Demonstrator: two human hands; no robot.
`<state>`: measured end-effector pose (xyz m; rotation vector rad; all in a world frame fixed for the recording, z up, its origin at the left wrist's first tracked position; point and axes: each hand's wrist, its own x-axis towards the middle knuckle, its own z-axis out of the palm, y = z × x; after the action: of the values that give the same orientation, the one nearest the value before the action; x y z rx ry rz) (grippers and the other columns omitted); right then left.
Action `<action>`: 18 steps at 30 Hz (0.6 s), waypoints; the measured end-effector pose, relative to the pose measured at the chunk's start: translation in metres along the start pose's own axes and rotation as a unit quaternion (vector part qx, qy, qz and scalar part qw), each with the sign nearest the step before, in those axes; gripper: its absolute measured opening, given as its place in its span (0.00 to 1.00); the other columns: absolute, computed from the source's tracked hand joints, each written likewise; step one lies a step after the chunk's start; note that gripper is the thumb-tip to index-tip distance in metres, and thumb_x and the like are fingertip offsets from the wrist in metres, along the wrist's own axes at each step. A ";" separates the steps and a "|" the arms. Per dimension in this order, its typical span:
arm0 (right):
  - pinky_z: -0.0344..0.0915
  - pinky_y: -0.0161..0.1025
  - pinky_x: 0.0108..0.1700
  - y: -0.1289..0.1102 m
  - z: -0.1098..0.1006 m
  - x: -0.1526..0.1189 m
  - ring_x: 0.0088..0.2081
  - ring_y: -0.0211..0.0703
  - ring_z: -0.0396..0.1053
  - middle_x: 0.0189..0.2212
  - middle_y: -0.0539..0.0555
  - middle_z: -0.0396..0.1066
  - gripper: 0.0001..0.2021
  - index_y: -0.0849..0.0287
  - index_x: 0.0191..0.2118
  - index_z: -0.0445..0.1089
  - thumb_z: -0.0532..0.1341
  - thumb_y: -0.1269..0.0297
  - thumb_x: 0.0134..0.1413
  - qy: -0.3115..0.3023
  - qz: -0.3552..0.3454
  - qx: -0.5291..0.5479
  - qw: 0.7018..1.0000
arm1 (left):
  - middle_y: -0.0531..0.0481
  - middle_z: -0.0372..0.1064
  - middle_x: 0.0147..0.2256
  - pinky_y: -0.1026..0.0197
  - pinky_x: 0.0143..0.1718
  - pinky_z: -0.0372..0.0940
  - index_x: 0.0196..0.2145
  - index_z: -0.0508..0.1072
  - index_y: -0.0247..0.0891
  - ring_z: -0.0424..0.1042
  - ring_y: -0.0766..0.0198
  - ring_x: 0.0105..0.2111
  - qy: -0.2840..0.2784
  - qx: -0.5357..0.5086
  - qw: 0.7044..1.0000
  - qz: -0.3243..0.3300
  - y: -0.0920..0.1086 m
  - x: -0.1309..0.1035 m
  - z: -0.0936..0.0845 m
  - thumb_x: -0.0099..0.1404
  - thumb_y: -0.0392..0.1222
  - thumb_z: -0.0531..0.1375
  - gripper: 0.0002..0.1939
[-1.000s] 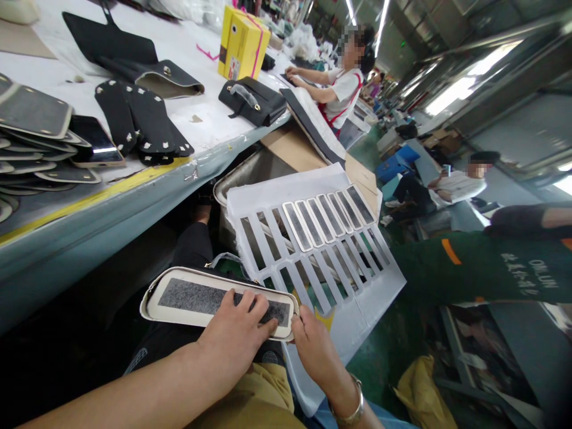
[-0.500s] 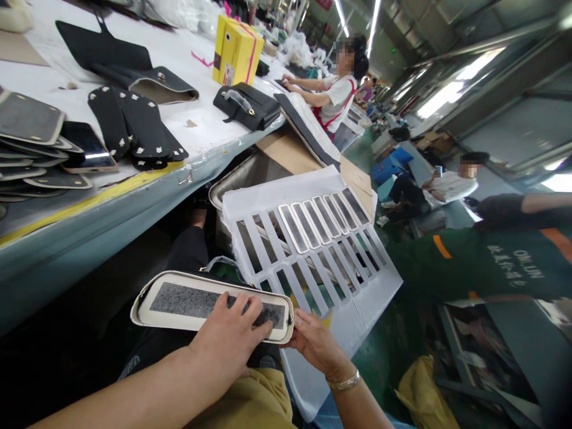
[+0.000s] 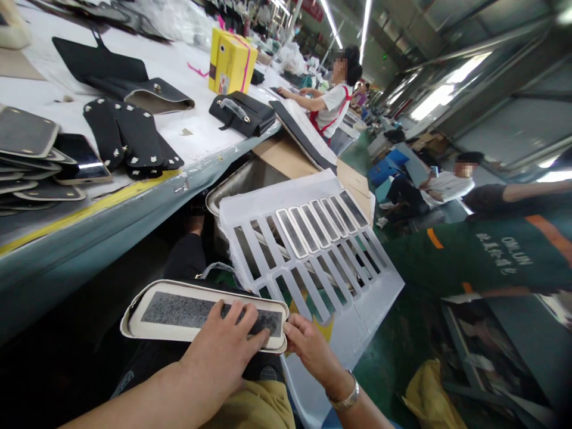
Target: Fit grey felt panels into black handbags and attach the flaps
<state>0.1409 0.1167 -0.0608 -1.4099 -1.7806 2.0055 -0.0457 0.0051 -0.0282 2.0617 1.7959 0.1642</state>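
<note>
Over my lap lies a long handbag (image 3: 187, 335) with its cream-rimmed, rounded face upward and a dark grey speckled strip (image 3: 179, 311) along the middle. Behind it, a handle (image 3: 218, 266) in clear wrap sticks up. My left hand (image 3: 232, 336) rests on the right part of the strip, fingers spread and pressing flat. At the bag's right end, my right hand (image 3: 308, 345) pinches the rim between thumb and fingers. Just beyond is a white slotted sheet (image 3: 379, 298) with several cream-edged grey strips (image 3: 313, 226) lying across its upper row.
The worktable (image 3: 134, 196) on the left carries stacked grey panels (image 3: 27, 131), a phone (image 3: 83, 158), black pieces (image 3: 138, 137), a black bag (image 3: 243, 113) and a yellow box (image 3: 232, 61). A co-worker (image 3: 333, 107) stands farther along it. Another person (image 3: 451, 187) sits at right.
The handbag has shifted slightly left and down in view. My right fingers have closed more tightly at the rim's end, while the left hand still presses on the strip.
</note>
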 end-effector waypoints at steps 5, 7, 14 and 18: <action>0.63 0.32 0.25 -0.012 -0.001 0.002 0.21 0.32 0.63 0.19 0.45 0.61 0.18 0.60 0.25 0.58 0.61 0.49 0.48 -0.008 0.029 -0.043 0.999 | 0.39 0.55 0.56 0.35 0.50 0.51 0.54 0.64 0.53 0.55 0.39 0.53 -0.007 -0.002 1.000 0.001 0.000 0.000 0.000 0.49 0.56 0.66 0.35; 0.66 0.34 0.27 -0.015 -0.001 0.003 0.23 0.35 0.66 0.20 0.45 0.63 0.18 0.60 0.26 0.59 0.61 0.50 0.47 -0.022 0.050 -0.037 0.998 | 0.38 0.55 0.56 0.35 0.50 0.51 0.55 0.63 0.52 0.55 0.39 0.53 -0.008 -0.003 1.000 0.001 -0.001 0.000 0.002 0.50 0.57 0.65 0.35; 0.70 0.41 0.29 -0.020 0.003 0.006 0.22 0.38 0.68 0.19 0.45 0.64 0.19 0.59 0.27 0.58 0.60 0.47 0.46 -0.010 0.072 -0.053 0.996 | 0.38 0.56 0.55 0.35 0.50 0.49 0.55 0.64 0.52 0.54 0.39 0.53 -0.001 -0.003 1.000 -0.007 -0.001 0.001 0.003 0.49 0.58 0.65 0.36; 0.70 0.40 0.28 -0.014 0.006 -0.002 0.22 0.37 0.69 0.20 0.45 0.64 0.21 0.59 0.29 0.57 0.60 0.45 0.45 0.001 0.081 -0.018 0.997 | 0.39 0.56 0.55 0.37 0.50 0.50 0.54 0.65 0.53 0.55 0.40 0.53 -0.004 -0.003 1.000 -0.009 0.003 -0.002 -0.001 0.49 0.56 0.65 0.34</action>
<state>0.1316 0.1158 -0.0485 -1.6152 -1.7612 2.0553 -0.0435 0.0032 -0.0254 2.0376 1.8059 0.1553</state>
